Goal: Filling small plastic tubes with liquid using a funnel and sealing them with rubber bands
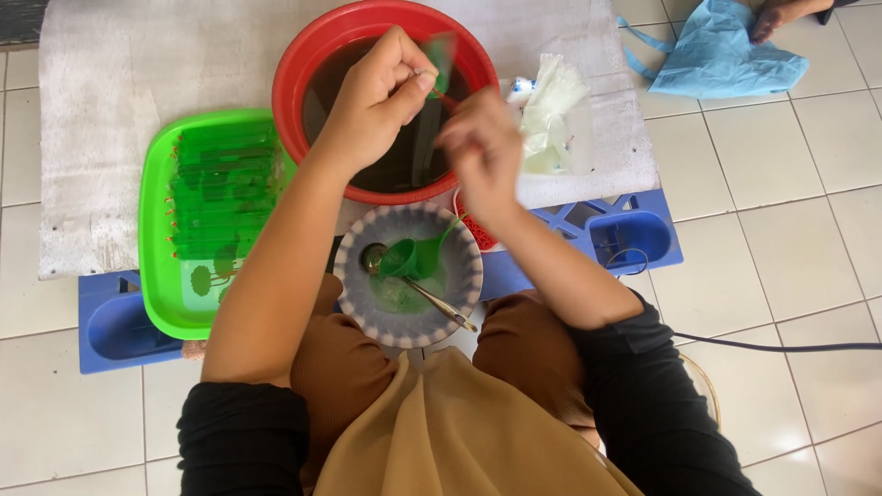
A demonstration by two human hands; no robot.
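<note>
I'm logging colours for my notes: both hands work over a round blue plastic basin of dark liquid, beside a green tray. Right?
Not quite. The round plastic basin is red, not blue, as the head view shows. Both the left hand and right hand work over it, beside the green rectangular plastic tray.

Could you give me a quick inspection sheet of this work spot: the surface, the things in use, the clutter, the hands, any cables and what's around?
Surface: white cloth-covered board on blue plastic crates, over a tiled floor.
Job's things: round red plastic basin of dark liquid; small translucent green packet; grey patterned bowl with green plastic funnel and metal spoon; green rectangular tray of filled green tubes.
Clutter: crumpled clear plastic bags.
Hands: left hand pinches the packet over the basin; right hand is blurred, its grip unclear.
Cables: dark cable on the floor.
Surroundings: blue plastic bag; another person's foot.
</note>
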